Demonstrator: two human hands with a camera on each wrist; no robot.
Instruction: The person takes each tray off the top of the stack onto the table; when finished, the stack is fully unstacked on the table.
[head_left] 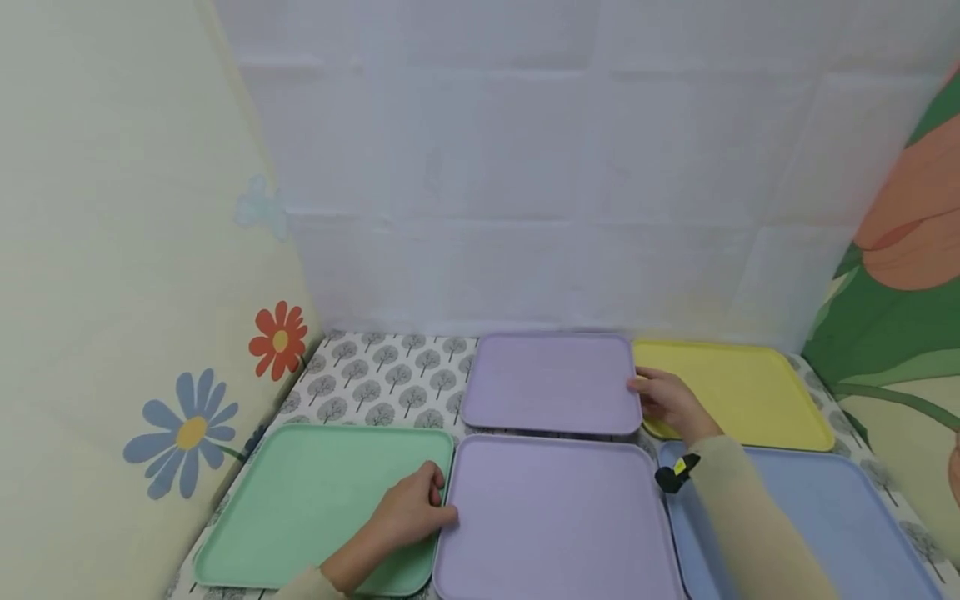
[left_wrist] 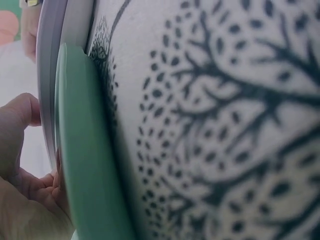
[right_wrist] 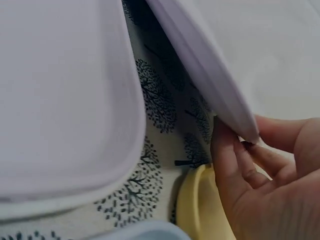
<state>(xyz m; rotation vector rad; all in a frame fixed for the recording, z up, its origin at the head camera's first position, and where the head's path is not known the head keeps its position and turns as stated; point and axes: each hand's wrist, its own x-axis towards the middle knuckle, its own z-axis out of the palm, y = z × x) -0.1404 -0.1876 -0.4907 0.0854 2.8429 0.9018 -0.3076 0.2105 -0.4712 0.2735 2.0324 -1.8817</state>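
Observation:
My right hand (head_left: 671, 402) pinches the right edge of the back purple tray (head_left: 551, 383). In the right wrist view the thumb lies on one side of that purple tray (right_wrist: 210, 65) and the fingers on the other; this edge is raised off the cloth. My left hand (head_left: 411, 510) is at the left rim of the front purple tray (head_left: 555, 517), thumb on the rim and fingers curled over the green tray (head_left: 322, 492). From the left wrist, the green tray's rim (left_wrist: 87, 135) partly hides those fingers, beside the purple rim (left_wrist: 47, 75).
A yellow tray (head_left: 738, 392) lies at the back right, under the right hand. In front of it is a blue tray (head_left: 795, 508), partly covered by the right sleeve. The tree-print cloth (head_left: 375, 379) shows at the back left. A white sheet (head_left: 540, 167) hangs behind.

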